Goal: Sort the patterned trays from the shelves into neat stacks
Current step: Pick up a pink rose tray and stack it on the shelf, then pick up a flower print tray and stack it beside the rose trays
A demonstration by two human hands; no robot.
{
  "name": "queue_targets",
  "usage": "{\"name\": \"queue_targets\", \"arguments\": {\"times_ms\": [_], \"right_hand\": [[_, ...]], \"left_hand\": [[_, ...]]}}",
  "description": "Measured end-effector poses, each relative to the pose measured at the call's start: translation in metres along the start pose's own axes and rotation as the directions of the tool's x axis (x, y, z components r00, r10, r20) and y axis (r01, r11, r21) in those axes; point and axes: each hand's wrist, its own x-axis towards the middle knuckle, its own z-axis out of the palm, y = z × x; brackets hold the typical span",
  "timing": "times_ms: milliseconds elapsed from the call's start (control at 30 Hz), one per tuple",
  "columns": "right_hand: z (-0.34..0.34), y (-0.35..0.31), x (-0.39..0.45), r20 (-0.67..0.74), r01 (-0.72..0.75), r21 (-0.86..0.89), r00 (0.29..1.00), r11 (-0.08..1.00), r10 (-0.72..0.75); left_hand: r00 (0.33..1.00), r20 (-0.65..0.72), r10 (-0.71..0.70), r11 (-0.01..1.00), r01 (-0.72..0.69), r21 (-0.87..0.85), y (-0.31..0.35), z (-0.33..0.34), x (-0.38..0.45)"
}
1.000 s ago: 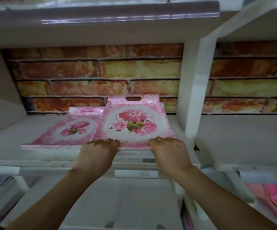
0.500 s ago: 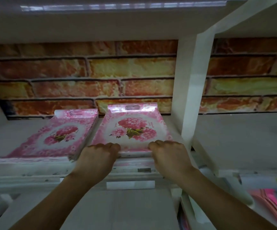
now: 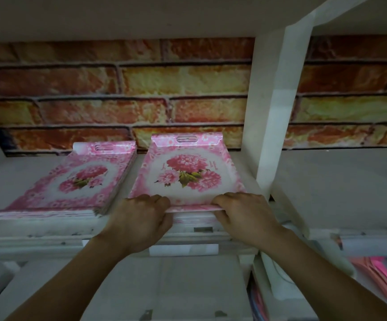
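Brick-backed shelf [image 3: 326,181]; both hands, left [image 3: 139,218] and right [image 3: 243,214], grip the right tray stack's [image 3: 187,177] near edge.

Brick-pattern backing [image 3: 141,89] orange, red, yellow, behind shelf rear edge; white upright post [image 3: 273,112] splits bays; blank white label strip [image 3: 183,250] on shelf front edge; pink and blue flat items [image 3: 377,272] on lower level, far right, blurred

Both forearms extended forward, converging. Left hand [image 3: 141,218] and right hand [image 3: 243,214] knuckles up, fingers curled, side by side.
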Motion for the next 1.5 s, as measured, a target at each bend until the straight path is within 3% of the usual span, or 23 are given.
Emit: {"name": "queue_targets", "arguments": {"times_ms": [200,467,733,1000,1200,1500], "right_hand": [[0.005,0.003,-0.005,0.064,0.01,0.2,0.998,0.98,-0.023],[0.03,-0.005,-0.009,-0.208,0.025,0.015,0.978,1.0,-0.021],[0.038,-0.004,-0.009,-0.239,0.03,-0.005,0.971,1.0,-0.031],[0.031,-0.007,-0.01,-0.136,-0.012,-0.035,0.991,0.999,0.007],[0.011,-0.018,-0.039,-0.061,-0.157,-0.067,0.986,0.985,0.153],[-0.036,-0.032,-0.159,0.067,-0.414,-0.117,0.904,0.903,0.423]], "left_hand": [[1.0,0.0,-0.029,0.998,0.028,-0.058,0.005,0.01,-0.003],[0.997,-0.042,-0.068,0.997,0.067,-0.035,0.013,0.022,-0.007],[0.996,-0.026,-0.087,0.996,0.086,-0.031,0.011,0.027,-0.008],[0.992,0.032,-0.126,0.992,0.127,-0.022,0.015,0.021,-0.007],[0.977,0.11,-0.185,0.983,0.183,0.03,0.027,0.012,-0.012],[0.994,0.106,0.017,0.98,0.005,-0.201,0.131,-0.007,-0.022]]}}
